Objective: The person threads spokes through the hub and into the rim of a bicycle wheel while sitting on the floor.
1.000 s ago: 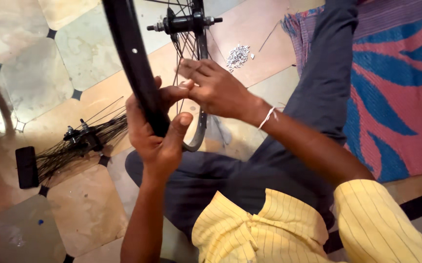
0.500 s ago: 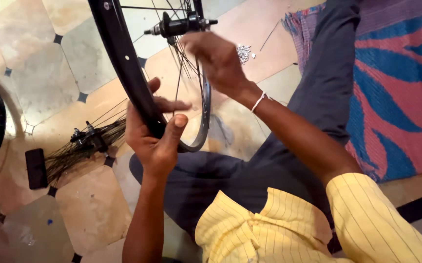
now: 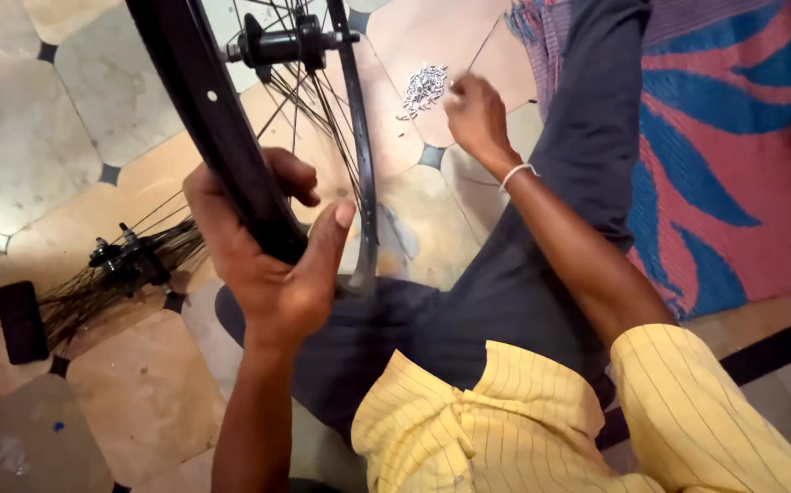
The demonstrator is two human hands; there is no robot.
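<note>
Reached away from the hub (image 3: 277,43) since half a second ago, right hand (image 3: 476,114) now far right over the small pile of silvery nipples (image 3: 425,87) on the floor tiles (image 3: 67,119), fingertips pinched together at the pile's edge, though cannot tell whether one is caught between them. Held upright as before, black wheel rim (image 3: 222,137), left hand (image 3: 272,265) clamped round its near part, thumb up, fingers wrapped behind; best kept steady on the lap, one nipple picked at a time. Unchanged at near left: loose hub with spokes (image 3: 126,265) beside a dark block (image 3: 19,319).
</note>
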